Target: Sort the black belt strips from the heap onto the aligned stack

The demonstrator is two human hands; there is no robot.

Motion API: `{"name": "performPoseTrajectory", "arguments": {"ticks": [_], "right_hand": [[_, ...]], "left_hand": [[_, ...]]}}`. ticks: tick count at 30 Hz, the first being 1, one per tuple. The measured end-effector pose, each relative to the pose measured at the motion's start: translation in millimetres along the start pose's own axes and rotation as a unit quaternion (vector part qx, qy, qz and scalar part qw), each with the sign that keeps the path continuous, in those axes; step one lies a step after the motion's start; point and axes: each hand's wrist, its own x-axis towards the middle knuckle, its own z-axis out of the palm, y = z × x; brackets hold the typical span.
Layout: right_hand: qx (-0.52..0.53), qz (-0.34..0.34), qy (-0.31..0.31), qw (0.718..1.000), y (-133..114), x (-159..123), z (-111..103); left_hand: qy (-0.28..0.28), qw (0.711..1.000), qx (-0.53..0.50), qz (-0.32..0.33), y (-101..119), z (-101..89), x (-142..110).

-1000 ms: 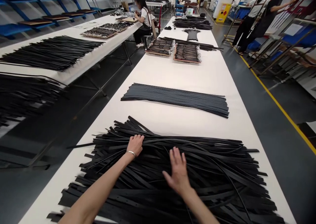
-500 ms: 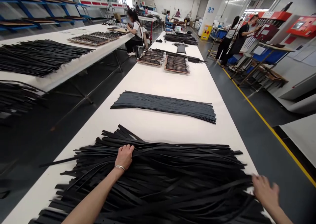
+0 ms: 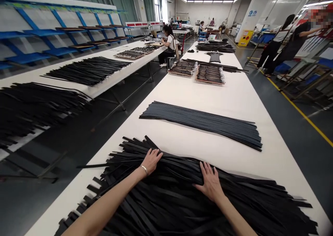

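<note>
- Loose heap of black strips (image 3: 166, 201), the landmark for all places below: spread across the near end of a white worktop (image 3: 208, 94), its strips crossing at many angles, with uneven ends at both sides
- Single strip (image 3: 91, 166): projects from the left side of the heap, well past the neighbouring ends
- Left hand (image 3: 152, 160): at the far edge of the heap, left of its middle, fingers slightly bent over the upper strips; whether the grip is closed around any strip cannot be told
- Bracelet (image 3: 144, 169): silvery, around the left wrist, above the heap
- Right hand (image 3: 211, 182): on the far part of the heap, to the right of the left hand; grip wide, palm down, thumb held away from the fingers
- Flat bundle of strips (image 3: 203, 125): just beyond the heap and apart from it, its strips lying nearly parallel
- Two loaded trays, left (image 3: 183, 68) and right (image 3: 210, 74): well beyond the heap, side by side, bearing rows of dark pieces
- Second worktop (image 3: 26, 77): to the left of the heap, across a gap, carrying a fanned layer of black strips (image 3: 90, 69)
- Seated person (image 3: 170, 43): far beyond the heap, beside the second worktop
</note>
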Motion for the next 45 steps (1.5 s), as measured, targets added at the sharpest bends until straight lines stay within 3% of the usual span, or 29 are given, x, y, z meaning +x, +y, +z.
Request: {"name": "performPoseTrajectory", "arguments": {"ticks": [4, 7, 9, 12, 15, 18, 20, 22, 25, 27, 30, 32, 35, 38, 42, 45], "right_hand": [[0.033, -0.002, -0.017, 0.999, 45.8, 23.3, 10.5], [0.035, 0.029, 0.009, 0.999, 66.8, 37.7, 8.3], [0.000, 0.070, 0.046, 0.997, 76.2, 35.0, 7.4], [-0.034, 0.120, 0.057, 0.990, 82.3, 3.5, 8.6], [-0.011, 0.111, 0.008, 0.994, 83.4, -44.4, 6.7], [0.024, 0.077, -0.073, 0.994, 100.8, -75.6, -6.8], [0.018, 0.108, -0.129, 0.986, 124.8, -79.7, -21.3], [-0.004, 0.173, -0.170, 0.970, 146.9, -74.0, -37.0], [-0.023, 0.221, -0.143, 0.964, 144.5, -56.8, -53.2], [-0.014, 0.174, -0.082, 0.981, 114.5, -42.8, -53.9], [0.030, -0.001, -0.049, 0.998, 65.8, -21.3, -40.6], [0.048, -0.071, -0.051, 0.995, 57.7, -11.0, -28.5], [0.039, -0.028, -0.023, 0.999, 85.4, -13.1, -13.3], [0.025, 0.009, 0.029, 0.999, 119.6, -44.9, -2.8], [0.014, -0.061, 0.038, 0.997, 136.8, -86.5, -0.6], [-0.006, -0.059, 0.031, 0.998, 144.2, -65.7, -4.7]], "left_hand": [[0.009, 0.997, -0.076, -0.014, -22.7, 4.5, 53.9], [0.032, 0.995, -0.091, -0.034, -27.8, 6.8, 80.2], [0.056, 0.995, -0.069, -0.042, -23.8, 10.0, 78.8], [0.068, 0.997, -0.007, -0.021, -16.2, 17.9, 55.5], [0.029, 0.999, 0.010, 0.026, -18.4, 24.7, 31.4], [-0.010, 1.000, 0.009, 0.011, -31.6, 21.1, 27.4], [0.003, 0.999, 0.025, -0.037, -38.5, 10.2, 33.9], [0.059, 0.992, 0.043, -0.100, -33.4, -4.5, 39.1], [0.132, 0.985, 0.022, -0.105, 6.0, -17.3, 32.4], [0.117, 0.993, -0.016, -0.016, 44.9, -11.6, 21.4], [0.037, 0.990, -0.051, 0.129, 92.3, 11.1, 16.3], [0.005, 0.988, -0.049, 0.147, 106.1, 24.0, 26.5], [0.013, 0.996, -0.032, 0.078, 107.4, 31.5, 43.7], [0.037, 0.999, -0.020, 0.030, 104.2, 34.1, 29.7], [0.040, 0.995, -0.035, 0.087, 96.6, 36.0, -13.1], [0.035, 0.993, -0.049, 0.100, 80.6, 26.8, 1.9]]}}
